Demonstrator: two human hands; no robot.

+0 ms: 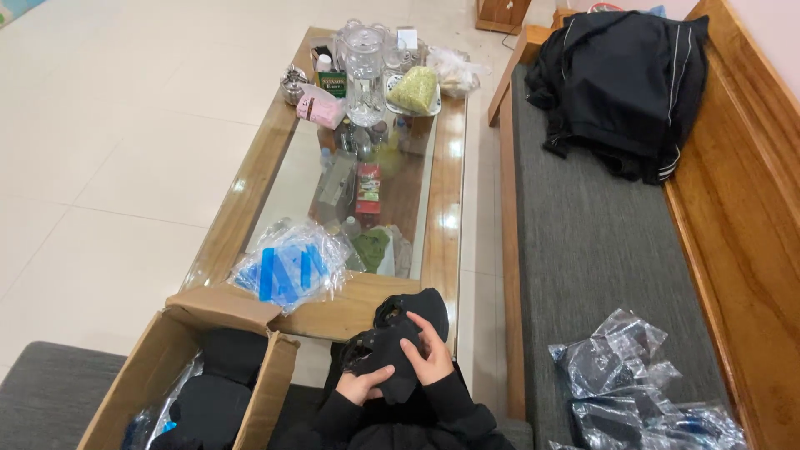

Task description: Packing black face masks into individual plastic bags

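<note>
A pale tiled floor runs under a long wooden coffee table (pixel 442 208) with a glass top, set beside a wooden bench with a grey cushion (pixel 583 242). At the near end of the table, close to the person's body, both hands work a black fabric piece (pixel 398 333), a soft, moulded thing with openings in it. The right hand (pixel 432 354) lies over its near side with fingers curled and pressed onto the cloth; the left hand (pixel 362 385) pinches its lower edge from beneath. It looks light and limp, likely to fold and sag wherever it is not supported, not slippery and not fragile, so holding it by the edges or seams with both hands seems the best way to keep its shape.

Just left of the hands stands an open cardboard box (pixel 179 367) with more dark pieces in plastic. On the table beyond lies a clear bag with blue strips (pixel 287 268), then a glass jug (pixel 364 71). Empty plastic wrappers (pixel 633 383) lie on the cushion, a black jacket (pixel 621 83) further up.
</note>
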